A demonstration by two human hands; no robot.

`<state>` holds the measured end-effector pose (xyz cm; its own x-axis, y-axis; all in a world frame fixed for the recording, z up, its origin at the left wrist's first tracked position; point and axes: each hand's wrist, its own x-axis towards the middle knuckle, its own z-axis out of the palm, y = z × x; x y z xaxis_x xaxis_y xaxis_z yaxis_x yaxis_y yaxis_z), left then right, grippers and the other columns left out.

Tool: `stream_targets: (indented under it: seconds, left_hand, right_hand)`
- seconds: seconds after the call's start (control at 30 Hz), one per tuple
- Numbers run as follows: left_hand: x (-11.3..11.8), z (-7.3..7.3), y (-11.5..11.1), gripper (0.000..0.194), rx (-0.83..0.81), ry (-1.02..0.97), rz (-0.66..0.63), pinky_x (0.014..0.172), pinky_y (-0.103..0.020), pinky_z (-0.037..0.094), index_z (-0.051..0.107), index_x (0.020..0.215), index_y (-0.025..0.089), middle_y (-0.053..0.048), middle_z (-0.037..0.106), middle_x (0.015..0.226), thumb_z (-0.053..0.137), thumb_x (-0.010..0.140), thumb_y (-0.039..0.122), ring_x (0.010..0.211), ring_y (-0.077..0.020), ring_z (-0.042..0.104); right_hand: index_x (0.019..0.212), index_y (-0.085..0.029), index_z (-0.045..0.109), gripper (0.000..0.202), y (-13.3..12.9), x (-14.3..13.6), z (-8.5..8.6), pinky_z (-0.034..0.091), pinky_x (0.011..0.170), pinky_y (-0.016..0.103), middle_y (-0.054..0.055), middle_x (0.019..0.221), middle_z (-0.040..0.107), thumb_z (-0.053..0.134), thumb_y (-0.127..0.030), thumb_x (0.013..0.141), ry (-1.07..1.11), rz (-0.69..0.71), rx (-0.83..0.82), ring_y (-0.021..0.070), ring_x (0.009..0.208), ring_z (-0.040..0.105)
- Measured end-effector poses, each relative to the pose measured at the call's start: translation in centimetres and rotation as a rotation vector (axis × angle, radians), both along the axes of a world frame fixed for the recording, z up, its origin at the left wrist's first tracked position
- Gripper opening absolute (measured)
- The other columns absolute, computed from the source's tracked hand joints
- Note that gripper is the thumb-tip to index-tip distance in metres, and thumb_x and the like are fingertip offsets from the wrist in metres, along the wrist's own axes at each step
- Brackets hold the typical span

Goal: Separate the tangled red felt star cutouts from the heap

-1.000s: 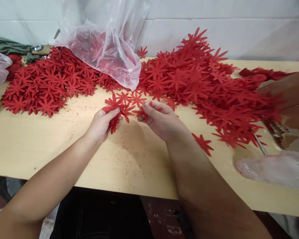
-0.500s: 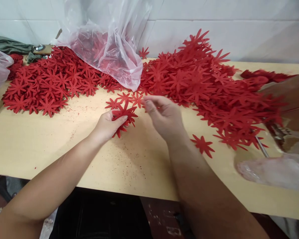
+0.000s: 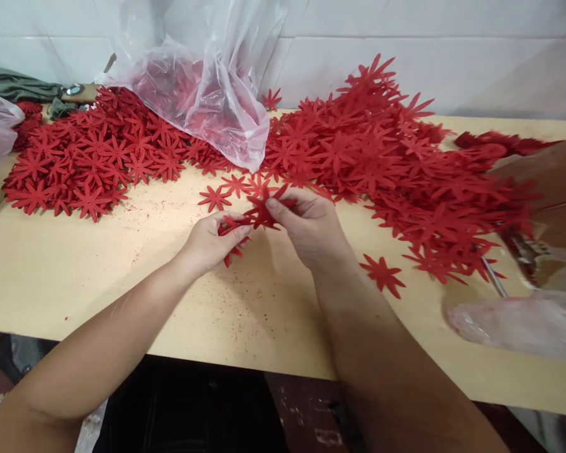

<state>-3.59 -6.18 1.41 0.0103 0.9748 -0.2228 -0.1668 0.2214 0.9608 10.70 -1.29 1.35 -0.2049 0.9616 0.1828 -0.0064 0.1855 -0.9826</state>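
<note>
Head view: left hand (image 3: 212, 242) is pinching a small stack of red flowers (image 3: 231, 242); right hand (image 3: 311, 226) is clamping one more flower (image 3: 263, 212) just above it. Few gathered; big loose heap (image 3: 387, 163) on the table (image 3: 99, 277) is waiting.

Left hand (image 3: 210, 242) grips a small stack of red flower cutouts (image 3: 233, 236); right hand (image 3: 311, 226) pinches a single red flower (image 3: 263, 212) just above it, over a wooden table (image 3: 122, 277) bearing red flower piles (image 3: 382, 157).
</note>
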Motion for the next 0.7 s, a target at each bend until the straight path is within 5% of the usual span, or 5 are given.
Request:
stream_targets:
  seconds: [0.17, 0.4, 0.53, 0.7]
  left_hand:
    - [-0.1, 0.2, 0.0, 0.006, -0.037, -0.025, 0.015, 0.05, -0.019, 0.044, 0.062, 0.085, 0.013, 0.003, 0.057, 0.062, 0.058, 0.081, 0.011, 0.052, -0.0052, 0.055]
    - [-0.1, 0.0, 0.1, 0.008, -0.044, -0.027, 0.01, 0.049, -0.018, 0.043, 0.059, 0.079, 0.014, 0.005, 0.055, 0.059, 0.055, 0.082, 0.009, 0.05, -0.0046, 0.054]
    - [-0.1, 0.1, 0.0, 0.004, -0.013, -0.032, 0.012, 0.051, -0.019, 0.043, 0.061, 0.078, 0.014, 0.004, 0.056, 0.061, 0.058, 0.081, 0.013, 0.052, -0.0047, 0.055]
    - [-0.1, -0.2, 0.0, 0.019, 0.054, -0.051, -0.021, 0.054, -0.019, 0.042, 0.064, 0.09, 0.014, 0.004, 0.06, 0.064, 0.069, 0.073, 0.022, 0.055, -0.0047, 0.054]
  right_hand:
    - [0.055, -0.02, 0.048, 0.035, 1.3, 1.6, -0.3, 0.029, 0.043, 0.022, -0.006, 0.05, 0.041, 0.072, -0.04, 0.071, 0.008, -0.326, 0.012, 0.0057, 0.045, 0.034]
    - [0.053, -0.021, 0.042, 0.047, 1.7, 2.9, -0.1, 0.023, 0.037, 0.023, -0.006, 0.047, 0.035, 0.067, -0.056, 0.072, 0.056, -0.408, -0.014, 0.0062, 0.041, 0.028]
    - [0.057, -0.022, 0.043, 0.042, 1.5, 2.3, -0.4, 0.029, 0.04, 0.023, -0.005, 0.051, 0.04, 0.067, -0.052, 0.073, 0.02, -0.324, 0.009, 0.0067, 0.044, 0.034]
    - [0.071, -0.021, 0.053, 0.031, -0.1, 0.1, -0.1, 0.043, 0.053, 0.025, -0.003, 0.065, 0.055, 0.074, -0.044, 0.067, -0.058, 0.056, 0.001, 0.0089, 0.057, 0.051]
